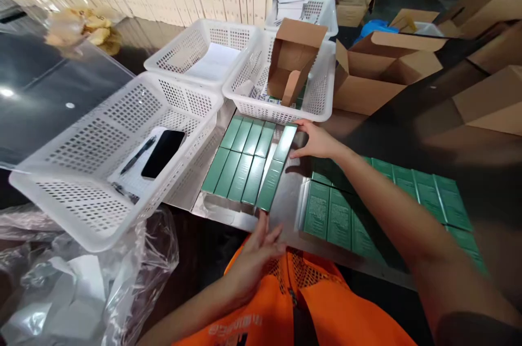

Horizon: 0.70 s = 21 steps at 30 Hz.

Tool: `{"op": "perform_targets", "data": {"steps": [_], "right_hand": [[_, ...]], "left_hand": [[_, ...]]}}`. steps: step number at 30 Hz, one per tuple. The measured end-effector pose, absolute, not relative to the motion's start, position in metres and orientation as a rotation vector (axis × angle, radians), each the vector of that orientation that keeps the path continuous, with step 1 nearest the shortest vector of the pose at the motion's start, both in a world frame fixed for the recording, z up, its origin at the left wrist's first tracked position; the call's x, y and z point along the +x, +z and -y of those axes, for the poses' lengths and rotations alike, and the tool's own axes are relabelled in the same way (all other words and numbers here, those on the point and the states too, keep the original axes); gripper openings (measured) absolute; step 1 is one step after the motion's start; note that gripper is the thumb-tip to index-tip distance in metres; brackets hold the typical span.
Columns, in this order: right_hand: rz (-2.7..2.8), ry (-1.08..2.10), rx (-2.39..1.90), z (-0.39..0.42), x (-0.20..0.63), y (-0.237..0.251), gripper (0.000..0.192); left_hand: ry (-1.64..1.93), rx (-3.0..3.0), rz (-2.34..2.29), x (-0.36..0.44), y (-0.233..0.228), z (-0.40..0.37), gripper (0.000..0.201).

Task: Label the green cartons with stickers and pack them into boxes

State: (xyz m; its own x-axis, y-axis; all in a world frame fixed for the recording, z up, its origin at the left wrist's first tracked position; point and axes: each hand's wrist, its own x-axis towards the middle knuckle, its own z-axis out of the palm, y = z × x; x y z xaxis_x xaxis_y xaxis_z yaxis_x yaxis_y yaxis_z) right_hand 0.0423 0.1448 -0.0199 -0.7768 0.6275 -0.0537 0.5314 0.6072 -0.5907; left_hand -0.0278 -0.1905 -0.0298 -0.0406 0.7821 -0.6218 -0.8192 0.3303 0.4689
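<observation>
Long green box (277, 166) lies tilted on metal tray (293, 193), axis 1-to-7 o'clock, at right edge of green box block (240, 158). Right hand (316, 139) fingertips touch far end, left hand (256, 251) open fingers touch near end; neither grasps.

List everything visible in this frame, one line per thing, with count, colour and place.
green boxes: about ten, green, in two rows on the metal sheet, between the hands
more green boxes: a second batch, green, right of the first, under the right forearm
metal sheet: one, silver, on the table
baskets: four, white, left and behind
phone: one, black, in the near basket
pen: one, black, beside the phone
cardboard boxes: several, brown, right and rear
plastic bag: one, clear, lower left
left hand: fingers at the near end of the boxes
right hand: fingers at the far end
</observation>
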Motion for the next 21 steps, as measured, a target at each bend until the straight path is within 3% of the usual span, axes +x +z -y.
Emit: {"op": "perform_targets", "data": {"steps": [3,7,10,13,16,21], "right_hand": [[2.782,0.926,-1.041,-0.138,0.027,-0.025,0.114],[2.900,0.787,-1.061,-0.130,0.012,-0.030,0.124],[2.945,0.754,-1.042,-0.126,0.008,-0.029,0.130],[2.917,0.770,-1.126,-0.124,0.020,-0.020,0.134],[2.809,0.757,-1.094,-0.116,0.059,-0.003,0.121],[2.749,0.498,-0.921,-0.047,0.150,0.019,0.083]], "left_hand": [[1.282,-0.058,-0.950,-0.026,-0.031,0.190,0.116],[1.298,-0.076,-0.945,-0.025,-0.030,0.187,0.120],[1.345,-0.071,-0.959,-0.025,-0.031,0.186,0.114],[1.332,-0.048,-0.977,-0.034,-0.035,0.197,0.097],[1.131,0.163,-1.024,-0.060,-0.023,0.223,0.079],[0.891,0.978,-1.547,-0.112,0.052,0.219,0.049]]}}
